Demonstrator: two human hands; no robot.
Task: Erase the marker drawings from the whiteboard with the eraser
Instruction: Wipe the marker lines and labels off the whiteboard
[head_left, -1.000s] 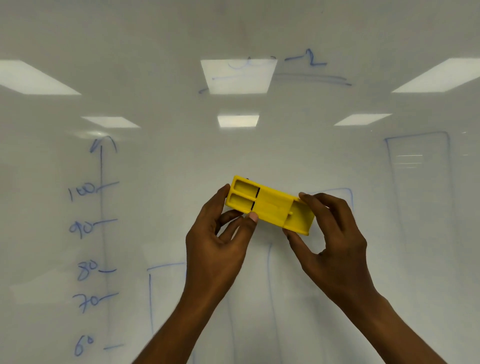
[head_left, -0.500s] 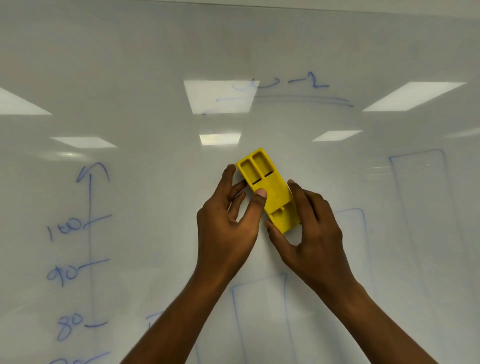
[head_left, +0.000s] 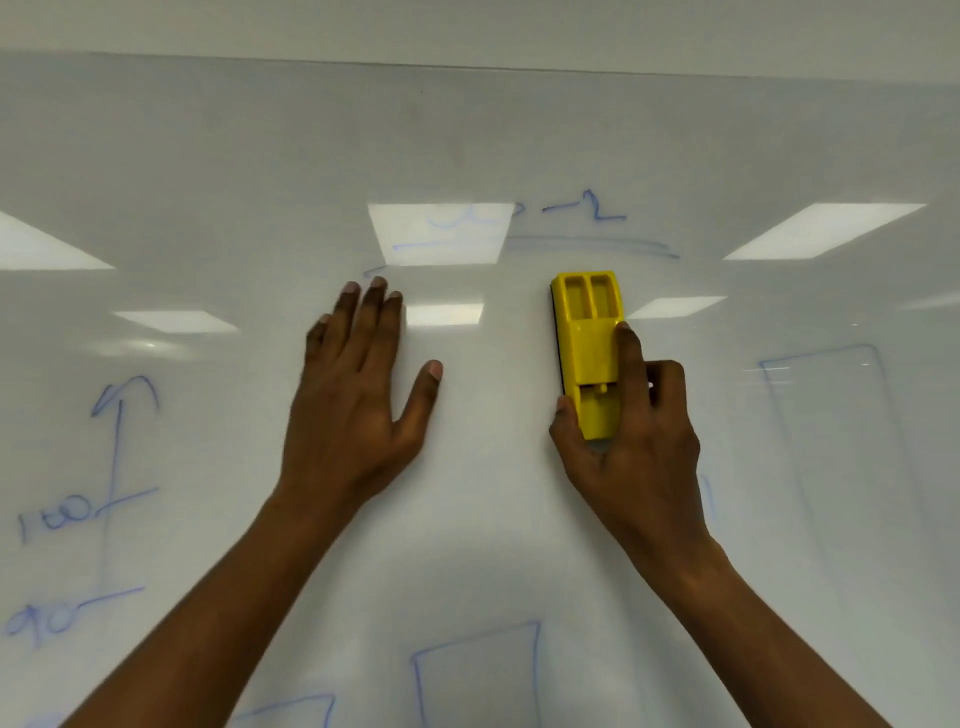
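Eraser (head_left: 589, 353), a stiff, light-looking yellow plastic block, stands upright against the whiteboard (head_left: 208, 156) right of centre, just below the far scribbles (head_left: 582, 228). The right hand (head_left: 628, 436) pinches its near end; the left hand (head_left: 353, 395) lies spread and empty.

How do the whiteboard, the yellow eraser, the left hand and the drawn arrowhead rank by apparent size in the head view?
1. whiteboard, fills the view.
2. left hand, open and flat.
3. yellow eraser, partly covered by the right hand, so its full extent is unsure.
4. arrowhead.
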